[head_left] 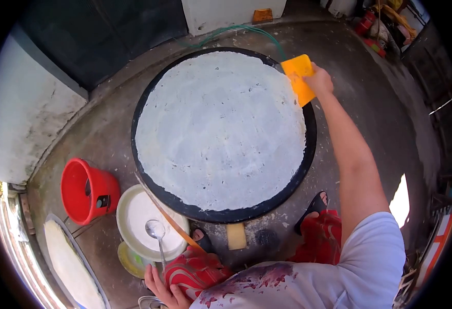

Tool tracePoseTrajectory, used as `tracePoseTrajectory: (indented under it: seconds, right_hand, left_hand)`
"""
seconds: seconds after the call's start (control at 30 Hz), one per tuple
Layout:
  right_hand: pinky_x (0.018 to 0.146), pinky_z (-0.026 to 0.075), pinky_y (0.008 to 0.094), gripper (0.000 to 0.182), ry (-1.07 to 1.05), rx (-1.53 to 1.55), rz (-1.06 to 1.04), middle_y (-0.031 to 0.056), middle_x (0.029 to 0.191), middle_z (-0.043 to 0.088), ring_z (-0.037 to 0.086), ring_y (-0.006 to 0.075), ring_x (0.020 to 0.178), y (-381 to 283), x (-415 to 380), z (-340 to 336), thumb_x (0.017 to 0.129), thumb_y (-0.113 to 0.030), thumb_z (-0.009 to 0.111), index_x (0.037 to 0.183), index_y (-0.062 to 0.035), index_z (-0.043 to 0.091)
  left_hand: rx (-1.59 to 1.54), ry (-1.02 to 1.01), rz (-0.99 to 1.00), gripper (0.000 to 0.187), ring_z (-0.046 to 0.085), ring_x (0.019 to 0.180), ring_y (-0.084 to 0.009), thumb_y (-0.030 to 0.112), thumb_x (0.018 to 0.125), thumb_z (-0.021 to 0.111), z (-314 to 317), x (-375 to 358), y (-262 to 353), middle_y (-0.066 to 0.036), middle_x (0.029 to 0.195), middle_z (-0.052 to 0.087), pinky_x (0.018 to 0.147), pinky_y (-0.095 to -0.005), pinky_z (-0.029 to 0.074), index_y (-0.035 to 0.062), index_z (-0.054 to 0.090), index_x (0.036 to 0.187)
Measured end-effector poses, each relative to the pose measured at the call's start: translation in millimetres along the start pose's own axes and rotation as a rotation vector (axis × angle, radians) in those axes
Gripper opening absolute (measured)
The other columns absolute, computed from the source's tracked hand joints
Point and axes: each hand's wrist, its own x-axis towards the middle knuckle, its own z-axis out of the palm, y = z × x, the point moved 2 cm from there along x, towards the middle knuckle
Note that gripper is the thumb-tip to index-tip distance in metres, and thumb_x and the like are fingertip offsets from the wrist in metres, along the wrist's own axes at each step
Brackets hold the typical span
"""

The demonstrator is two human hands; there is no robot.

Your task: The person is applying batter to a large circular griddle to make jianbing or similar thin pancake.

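My right hand [319,81] grips a flat orange scraper [299,77] at the upper right rim of a large round black griddle [311,134]. A thin pale layer of batter [220,129] covers most of the griddle. My left hand [166,288] is low in the view, beside my red patterned clothing, with its fingers apart and nothing seen in it. Just above it stands a pale basin [124,226] of white batter, with a metal ladle [155,229] in it. A thin wooden stick [169,219] lies across the basin's right side.
A red bucket [89,190] stands left of the basin, and a green-yellow bowl [131,259] sits below. At the lower left is a tray [76,262] with a pale flat sheet. A green cord [246,27] runs behind the griddle. My feet are near its front edge.
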Motion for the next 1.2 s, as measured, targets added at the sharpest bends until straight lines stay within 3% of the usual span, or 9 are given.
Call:
tracePoseTrajectory:
  seconds: [0.07, 0.2, 0.27, 0.53, 0.73, 0.87, 0.97, 1.03, 1.2]
  right_hand:
    - [0.087, 0.042, 0.0345, 0.058, -0.002, -0.049, -0.090, 0.0052, 0.115, 0.056, 0.055, 0.0206, 0.102, -16.7, 8.4, 1.6, 0.074, -0.023, 0.065, 0.128, -0.0239, 0.042]
    - [0.086, 0.043, 0.0333, 0.058, 0.003, -0.030, 0.009, 0.0051, 0.117, 0.055, 0.055, 0.0195, 0.102, -38.9, 47.7, 16.9, 0.074, -0.022, 0.065, 0.127, -0.0253, 0.042]
    - [0.084, 0.044, 0.0329, 0.057, -0.086, -0.111, -0.236, 0.0041, 0.118, 0.054, 0.056, 0.0182, 0.101, -64.0, 56.3, 35.6, 0.075, -0.020, 0.064, 0.127, -0.0262, 0.043]
    - [0.088, 0.041, 0.0343, 0.050, -0.090, -0.200, -0.208, 0.0026, 0.119, 0.053, 0.053, 0.0184, 0.105, -144.8, 102.2, 76.4, 0.082, -0.020, 0.057, 0.128, -0.0296, 0.040]
    - [0.088, 0.042, 0.0339, 0.055, -0.012, -0.140, -0.763, 0.0093, 0.109, 0.058, 0.055, 0.0231, 0.100, -268.5, 88.9, 137.7, 0.075, -0.022, 0.064, 0.125, -0.0310, 0.044]
    - [0.086, 0.044, 0.0341, 0.052, -0.103, 0.067, -1.074, 0.0103, 0.106, 0.059, 0.056, 0.0244, 0.096, -355.1, 9.7, 160.3, 0.076, -0.013, 0.064, 0.123, -0.0268, 0.048]
    - [0.090, 0.042, 0.0319, 0.055, -0.237, 0.164, -1.376, 0.0078, 0.112, 0.057, 0.054, 0.0235, 0.101, -405.2, -75.2, 164.7, 0.071, -0.001, 0.064, 0.119, -0.0244, 0.052]
    - [0.092, 0.041, 0.0317, 0.055, -0.541, 0.235, -1.469, 0.0077, 0.110, 0.058, 0.054, 0.0237, 0.102, -421.4, -139.3, 159.5, 0.070, -0.001, 0.064, 0.118, -0.0238, 0.052]
    - [0.082, 0.044, 0.0348, 0.046, -0.862, 0.120, -2.073, 0.0065, 0.101, 0.061, 0.057, 0.0249, 0.094, -389.1, -293.1, 117.3, 0.067, -0.006, 0.064, 0.110, -0.0198, 0.057]
  left_hand:
    - [-0.004, 0.026, 0.002, 0.048, 0.034, 0.116, -0.0419, 0.027, 0.089, 0.040, 4.5, 11.2, 4.3, -0.027, 0.128, 0.033, 0.097, -0.0470, 0.026, -0.0061, 0.037, 0.124]
    - [-0.013, -0.020, -0.008, 0.047, 0.034, 0.116, -0.0420, 0.026, 0.089, 0.040, 7.1, 33.1, 5.1, -0.027, 0.127, 0.033, 0.097, -0.0465, 0.026, -0.0045, 0.037, 0.125]
    - [-0.012, -0.040, -0.019, 0.047, 0.033, 0.116, -0.0421, 0.026, 0.089, 0.040, 12.4, 41.1, 4.2, -0.027, 0.127, 0.033, 0.097, -0.0465, 0.026, -0.0042, 0.038, 0.125]
    - [-0.001, -0.096, -0.032, 0.045, 0.036, 0.114, -0.0409, 0.025, 0.087, 0.042, 13.9, 66.5, -5.5, -0.025, 0.126, 0.036, 0.096, -0.0470, 0.027, -0.0035, 0.041, 0.122]
    - [0.006, -0.072, -0.086, 0.045, 0.039, 0.110, -0.0411, 0.027, 0.085, 0.045, 15.9, 62.7, -13.2, -0.024, 0.121, 0.040, 0.093, -0.0470, 0.030, -0.0024, 0.045, 0.120]
    - [-0.035, -0.039, -0.103, 0.045, 0.040, 0.110, -0.0412, 0.028, 0.085, 0.046, 13.5, 61.2, -14.1, -0.024, 0.120, 0.042, 0.092, -0.0471, 0.031, -0.0017, 0.046, 0.118]
    - [-0.048, -0.046, -0.122, 0.045, 0.039, 0.111, -0.0409, 0.027, 0.084, 0.048, 8.6, 57.6, -12.4, -0.024, 0.121, 0.041, 0.092, -0.0471, 0.031, -0.0016, 0.046, 0.118]
    - [-0.055, -0.087, -0.148, 0.044, 0.038, 0.112, -0.0407, 0.025, 0.084, 0.050, 4.8, 55.5, -10.1, -0.024, 0.123, 0.039, 0.093, -0.0468, 0.031, -0.0015, 0.046, 0.119]
    - [-0.070, -0.058, -0.137, 0.044, 0.036, 0.114, -0.0406, 0.022, 0.083, 0.052, -4.0, 38.7, -12.5, -0.023, 0.124, 0.037, 0.095, -0.0464, 0.030, -0.0013, 0.046, 0.119]
